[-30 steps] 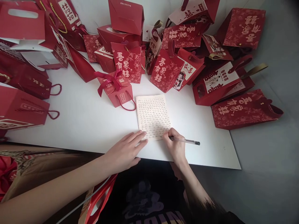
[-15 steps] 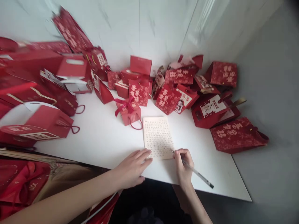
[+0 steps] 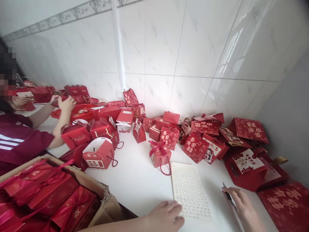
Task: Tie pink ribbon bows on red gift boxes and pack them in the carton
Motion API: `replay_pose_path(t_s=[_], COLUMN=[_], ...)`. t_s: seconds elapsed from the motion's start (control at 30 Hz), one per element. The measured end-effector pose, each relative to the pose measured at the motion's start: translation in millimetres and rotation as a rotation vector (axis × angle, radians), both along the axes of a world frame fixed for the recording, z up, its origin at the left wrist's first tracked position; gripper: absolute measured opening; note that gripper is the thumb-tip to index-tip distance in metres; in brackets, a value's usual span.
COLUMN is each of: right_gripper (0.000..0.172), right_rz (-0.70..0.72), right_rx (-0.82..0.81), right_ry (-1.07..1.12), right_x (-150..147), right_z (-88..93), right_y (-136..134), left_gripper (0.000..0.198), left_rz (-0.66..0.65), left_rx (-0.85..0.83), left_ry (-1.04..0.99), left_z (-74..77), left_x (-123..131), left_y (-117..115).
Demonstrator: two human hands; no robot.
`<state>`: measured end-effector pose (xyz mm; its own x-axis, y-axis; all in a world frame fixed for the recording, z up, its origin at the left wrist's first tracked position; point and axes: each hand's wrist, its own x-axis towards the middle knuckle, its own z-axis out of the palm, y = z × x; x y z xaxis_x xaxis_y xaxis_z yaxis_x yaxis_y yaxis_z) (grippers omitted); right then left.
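Note:
A cream sheet of paper (image 3: 189,190) covered in small handwriting lies on the white table (image 3: 140,183). My left hand (image 3: 166,216) rests flat at the sheet's lower left corner, fingers stretched out. My right hand (image 3: 243,209) is off the sheet to its right, fingers closed around a clear pen (image 3: 229,199). A small red gift box with a ribbon (image 3: 159,154) stands just beyond the paper's top edge.
Several red gift bags and boxes (image 3: 205,141) are heaped along the tiled wall. A cardboard carton of red boxes (image 3: 48,199) sits at lower left. Another person in a dark red shirt (image 3: 19,138) handles boxes at far left, a hand (image 3: 66,104) raised.
The view has tilted upward, bringing the wall and the other person into sight. My right hand has moved with the pen from the sheet's lower edge to its right side.

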<state>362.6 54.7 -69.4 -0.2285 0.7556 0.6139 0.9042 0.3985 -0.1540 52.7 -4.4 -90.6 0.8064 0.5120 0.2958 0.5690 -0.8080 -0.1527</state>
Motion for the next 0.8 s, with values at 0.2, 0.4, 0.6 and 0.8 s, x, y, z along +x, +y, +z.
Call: replay_pose_path(t_s=[0.2,0.4,0.6,0.8], right_gripper=[0.039,0.02,0.025,0.027], right_rz=[0.133,0.686,0.676,0.592], right_rx=[0.231,-0.197,-0.386,-0.38], right_ry=[-0.02,0.002,0.071,-0.042], right_x=[-40.7,-146.1,-190.9,-205.2], right_z=[7.4,35.6,51.7,91.2], right_y=[19.8,-9.5,6.3,43.2], left_gripper=[0.014,0.022,0.016,0.022], left_rz=[-0.007,0.047,-0.025,-0.059], left_rx=[0.135,0.003,0.054,-0.054], left_ry=[-0.044,-0.03,-0.005,0.041], left_z=[-28.3,-39.2,-35.6,-15.2], left_x=[6.4,13.7,14.2,0.9], left_y=[12.4,19.8,23.1,17.5])
